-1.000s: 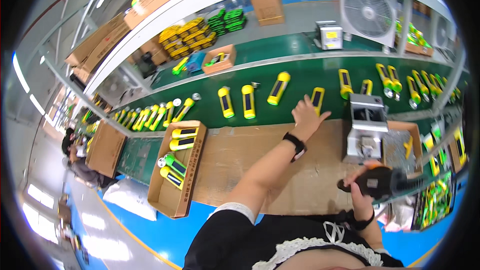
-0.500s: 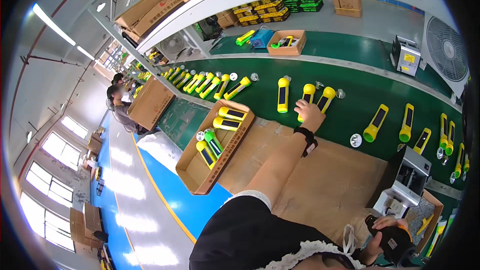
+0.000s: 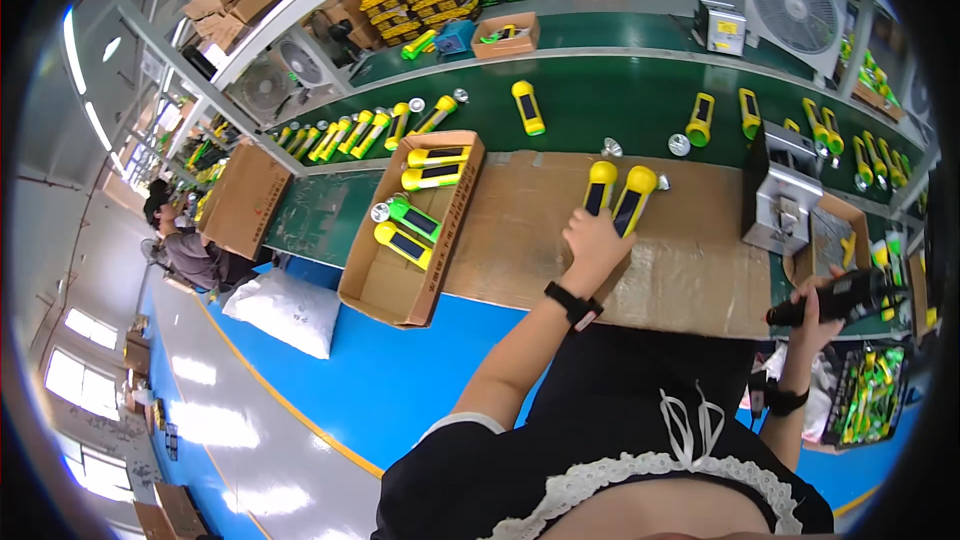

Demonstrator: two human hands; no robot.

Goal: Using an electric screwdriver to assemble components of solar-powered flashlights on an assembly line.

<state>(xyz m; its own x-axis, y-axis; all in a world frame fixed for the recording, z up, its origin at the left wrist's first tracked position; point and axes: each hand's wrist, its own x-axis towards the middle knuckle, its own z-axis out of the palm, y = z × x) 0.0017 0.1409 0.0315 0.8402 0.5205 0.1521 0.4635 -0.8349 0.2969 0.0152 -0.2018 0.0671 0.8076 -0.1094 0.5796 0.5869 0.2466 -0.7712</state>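
Note:
My left hand (image 3: 597, 243) is closed round the lower parts of two yellow flashlights, over the brown cardboard sheet (image 3: 520, 225). Each has a dark panel along its body; the left flashlight (image 3: 600, 180) and the right flashlight (image 3: 637, 190) stand out side by side beyond my fingers. Clear round reflector heads (image 3: 612, 148) lie close to their far ends. At the right, my right hand (image 3: 818, 318) grips a black cordless driver (image 3: 850, 297), held sideways above the bench's near edge. Its working tip cannot be made out.
An open carton (image 3: 455, 240) with yellow and green flashlights stands left of the sheet. More flashlights (image 3: 527, 108) line the green belt behind. A metal machine (image 3: 780, 190) stands on the right, beside a small parts box (image 3: 825, 240). A person (image 3: 190, 245) sits far left.
My left hand has drawn two flashlights from the green belt toward me, onto the cardboard. The right hand has raised the driver from low beside my body. The view has shifted.

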